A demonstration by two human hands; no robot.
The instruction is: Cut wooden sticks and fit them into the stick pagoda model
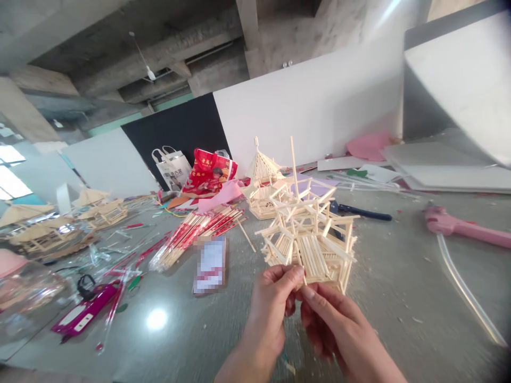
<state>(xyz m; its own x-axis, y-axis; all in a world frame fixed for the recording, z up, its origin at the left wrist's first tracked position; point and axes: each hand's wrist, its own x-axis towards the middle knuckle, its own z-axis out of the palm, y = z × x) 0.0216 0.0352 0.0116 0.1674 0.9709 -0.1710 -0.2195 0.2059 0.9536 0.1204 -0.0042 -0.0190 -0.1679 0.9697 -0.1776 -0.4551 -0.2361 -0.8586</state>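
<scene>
A pavilion model (313, 255) built from pale wooden sticks stands on the table in front of me, with one long stick rising upright from it. Close to its near side, my left hand (273, 298) and my right hand (333, 322) meet with fingertips pinched. Between the two thumbs shows a short thin wooden stick (305, 277); its lower part is hidden by the fingers. Whether the stick touches the model, I cannot tell. Behind stands another stick pavilion (263, 170) with a pointed roof.
Blue-handled pliers (363, 211) lie just right of the model, and a pink glue gun (463, 223) farther right. To the left are chopsticks in red wrappers (199, 229), a phone (210, 266), a purple power strip (85, 311) and more stick models (99, 210). Bags (207, 173) stand behind.
</scene>
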